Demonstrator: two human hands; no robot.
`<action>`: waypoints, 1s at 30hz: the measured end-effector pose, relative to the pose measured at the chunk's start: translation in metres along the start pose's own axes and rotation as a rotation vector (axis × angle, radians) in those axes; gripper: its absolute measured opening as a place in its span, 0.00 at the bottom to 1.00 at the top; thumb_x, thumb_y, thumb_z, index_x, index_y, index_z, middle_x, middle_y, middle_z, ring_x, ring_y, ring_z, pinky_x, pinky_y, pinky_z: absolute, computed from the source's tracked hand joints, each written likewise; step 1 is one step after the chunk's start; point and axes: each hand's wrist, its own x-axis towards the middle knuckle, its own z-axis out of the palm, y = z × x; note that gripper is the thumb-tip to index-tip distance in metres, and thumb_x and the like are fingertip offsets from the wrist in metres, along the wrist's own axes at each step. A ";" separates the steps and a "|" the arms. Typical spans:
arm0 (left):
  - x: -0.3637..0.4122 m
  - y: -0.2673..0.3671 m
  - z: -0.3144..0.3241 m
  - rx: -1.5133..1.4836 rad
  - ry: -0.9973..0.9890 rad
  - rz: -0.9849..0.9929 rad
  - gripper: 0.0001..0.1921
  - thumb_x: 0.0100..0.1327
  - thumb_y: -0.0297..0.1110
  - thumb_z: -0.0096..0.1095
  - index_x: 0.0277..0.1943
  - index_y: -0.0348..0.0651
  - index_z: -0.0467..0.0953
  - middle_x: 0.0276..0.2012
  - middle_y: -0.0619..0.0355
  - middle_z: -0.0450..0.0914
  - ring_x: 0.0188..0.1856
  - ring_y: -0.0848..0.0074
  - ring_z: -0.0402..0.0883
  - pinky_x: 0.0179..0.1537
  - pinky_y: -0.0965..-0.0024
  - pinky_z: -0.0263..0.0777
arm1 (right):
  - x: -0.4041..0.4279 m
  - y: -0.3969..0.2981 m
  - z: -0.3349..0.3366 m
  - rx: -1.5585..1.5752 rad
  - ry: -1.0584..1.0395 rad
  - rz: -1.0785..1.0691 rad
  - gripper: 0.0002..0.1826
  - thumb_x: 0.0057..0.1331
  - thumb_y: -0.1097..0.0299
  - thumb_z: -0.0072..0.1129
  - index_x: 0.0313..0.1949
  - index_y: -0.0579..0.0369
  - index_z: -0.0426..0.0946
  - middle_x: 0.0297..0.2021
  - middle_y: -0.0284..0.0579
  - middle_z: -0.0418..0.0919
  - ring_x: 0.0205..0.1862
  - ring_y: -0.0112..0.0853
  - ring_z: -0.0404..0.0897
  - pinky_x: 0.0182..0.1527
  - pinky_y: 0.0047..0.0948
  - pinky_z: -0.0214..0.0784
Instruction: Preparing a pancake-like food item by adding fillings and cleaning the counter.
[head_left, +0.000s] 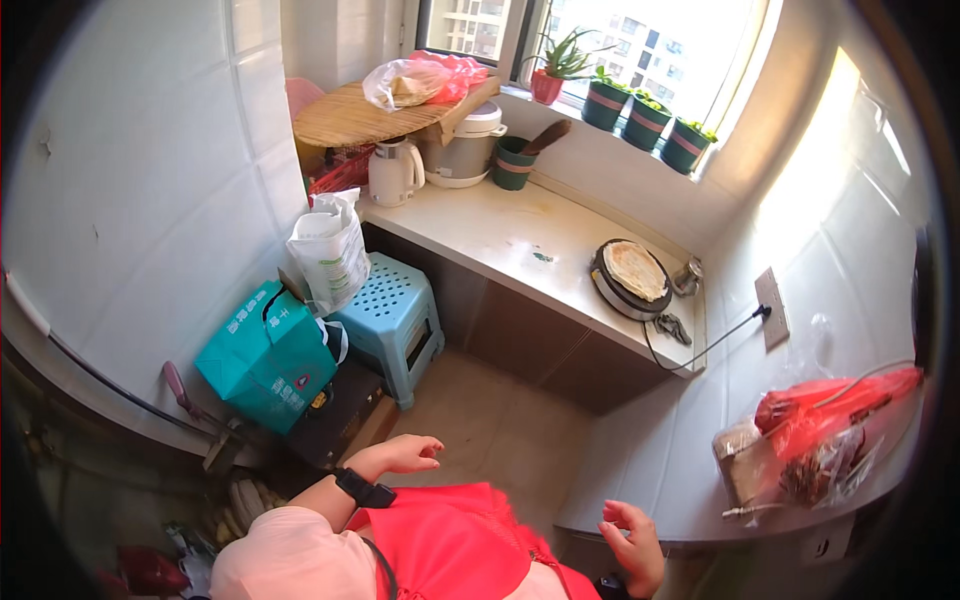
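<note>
My left hand (405, 454) is in front of my red apron (450, 536), above the tiled floor, with its fingers loosely bent and nothing in them. A black band sits on that wrist. Lower right, my right hand (634, 546) is raised with thumb and fingers apart, also holding nothing. Beyond both hands, a round electric griddle (628, 305) stands on the white counter (480, 217), with a browned flatbread (636, 268) lying on it. A crumpled grey cloth (673, 328) is beside the griddle, and a small metal-topped jar (687, 276) stands behind it.
A blue plastic stool (386, 300) bears a white bag (330, 251). Left of it is a teal bag (270, 356). The griddle's cord (716, 351) hangs to a wall socket (772, 309). An electric kettle (394, 172), a rice cooker (459, 154) and potted plants (646, 122) stand further back.
</note>
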 end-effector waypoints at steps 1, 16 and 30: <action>0.002 0.000 -0.001 -0.009 0.008 -0.007 0.25 0.62 0.41 0.61 0.59 0.39 0.69 0.48 0.49 0.81 0.50 0.61 0.79 0.51 0.65 0.71 | 0.008 -0.001 -0.001 0.009 -0.016 0.013 0.19 0.59 0.74 0.62 0.50 0.62 0.75 0.40 0.48 0.81 0.40 0.31 0.81 0.44 0.28 0.73; 0.106 0.043 -0.089 -0.072 0.141 -0.121 0.25 0.62 0.39 0.61 0.59 0.36 0.69 0.49 0.47 0.80 0.50 0.62 0.79 0.50 0.66 0.72 | 0.182 0.052 -0.057 0.067 -0.035 -0.123 0.20 0.58 0.69 0.64 0.49 0.63 0.76 0.42 0.50 0.81 0.44 0.36 0.81 0.46 0.31 0.72; 0.213 0.076 -0.249 0.207 0.365 0.025 0.25 0.57 0.40 0.64 0.55 0.39 0.72 0.47 0.47 0.80 0.48 0.60 0.80 0.49 0.63 0.73 | 0.306 0.056 -0.105 0.112 -0.084 -0.123 0.20 0.59 0.72 0.63 0.51 0.62 0.75 0.41 0.47 0.82 0.43 0.30 0.81 0.46 0.27 0.73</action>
